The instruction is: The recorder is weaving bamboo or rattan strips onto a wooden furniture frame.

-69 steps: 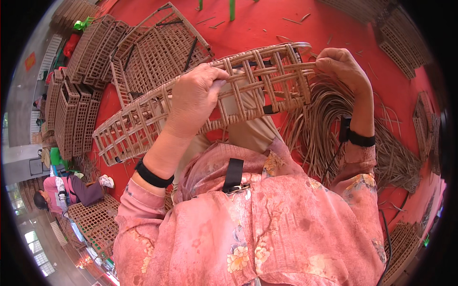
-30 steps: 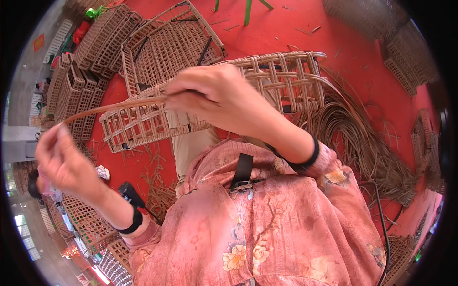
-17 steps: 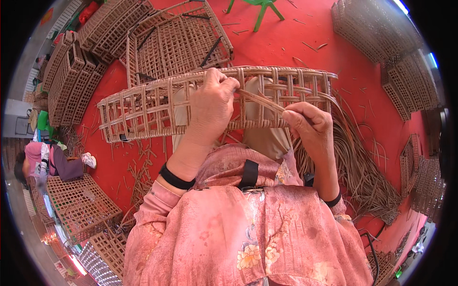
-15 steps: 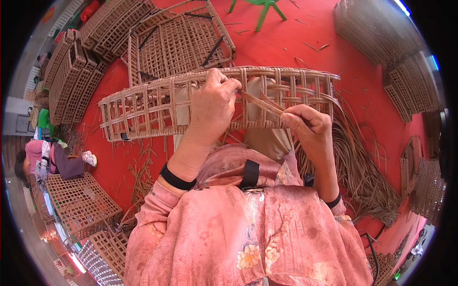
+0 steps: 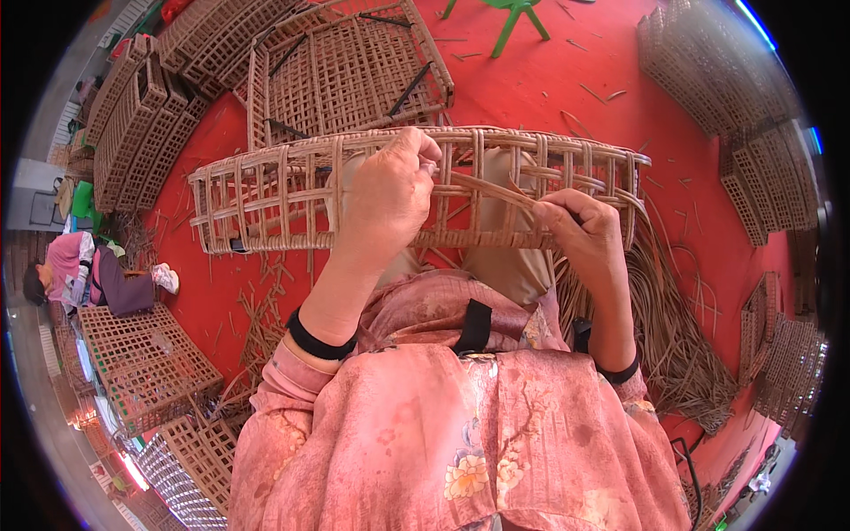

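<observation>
A long woven rattan basket piece with an open lattice side lies across my lap, its thick rim along the far edge. My right hand pinches a flat brown rattan strip between thumb and fingers, in front of the lattice. The strip runs leftward toward my left hand. That hand is closed at the upper lattice bars, fingertips curled by the rim; what they grip is hidden.
A larger woven basket with black straps stands just beyond. Stacked baskets are at left, more baskets at far right. Loose rattan strips heap beside my right arm. Another person sits at left; a green stool stands ahead.
My left fingertips have shifted slightly left and down from the strip's earlier upper end. My right hand still pinches the strip, which now lies flatter across the lattice. The whole view has shifted a little.
</observation>
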The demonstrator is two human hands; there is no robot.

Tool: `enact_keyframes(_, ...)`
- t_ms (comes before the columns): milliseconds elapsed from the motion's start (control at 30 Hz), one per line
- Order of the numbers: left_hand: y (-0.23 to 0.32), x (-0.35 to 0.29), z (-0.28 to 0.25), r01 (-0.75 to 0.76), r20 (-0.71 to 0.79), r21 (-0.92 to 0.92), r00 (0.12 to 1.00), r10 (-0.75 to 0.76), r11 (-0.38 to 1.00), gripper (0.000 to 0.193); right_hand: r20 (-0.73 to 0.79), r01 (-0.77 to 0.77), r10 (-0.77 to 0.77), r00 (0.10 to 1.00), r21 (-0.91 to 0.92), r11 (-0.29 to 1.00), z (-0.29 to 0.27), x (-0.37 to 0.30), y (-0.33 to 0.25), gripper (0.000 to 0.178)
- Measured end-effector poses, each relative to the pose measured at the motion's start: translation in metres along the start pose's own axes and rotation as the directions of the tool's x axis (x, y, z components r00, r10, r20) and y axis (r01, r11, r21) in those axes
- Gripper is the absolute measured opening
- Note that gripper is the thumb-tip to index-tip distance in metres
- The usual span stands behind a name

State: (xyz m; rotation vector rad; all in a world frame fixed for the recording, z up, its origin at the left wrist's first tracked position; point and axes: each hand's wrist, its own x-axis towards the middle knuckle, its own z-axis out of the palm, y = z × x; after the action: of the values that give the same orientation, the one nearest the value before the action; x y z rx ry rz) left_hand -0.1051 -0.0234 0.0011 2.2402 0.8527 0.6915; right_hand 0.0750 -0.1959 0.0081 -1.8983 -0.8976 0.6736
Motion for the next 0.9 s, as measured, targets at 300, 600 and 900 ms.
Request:
enact_keyframes(300,-0.018,-0.014,-0.016,-0.064,-0.185,0.206,0.977,0.104,0.976,0.009,0.030,0.312,-0.311,0.950,-0.146,0.939,0.020,0.027,-0.026,0.020)
enact_keyframes(600,-0.020,-0.013,-0.015,-0.036,-0.180,0.211,0.981,0.075,0.977,0.011,0.122,0.298,-0.278,0.953,-0.192,0.935,0.009,0.039,-0.028,0.020)
enact_keyframes(900,-0.027,-0.016,-0.030,0.027,-0.203,0.208,0.979,0.016,0.978,0.013,0.163,0.202,-0.171,0.972,-0.192,0.960,0.029,0.041,-0.040,0.021)
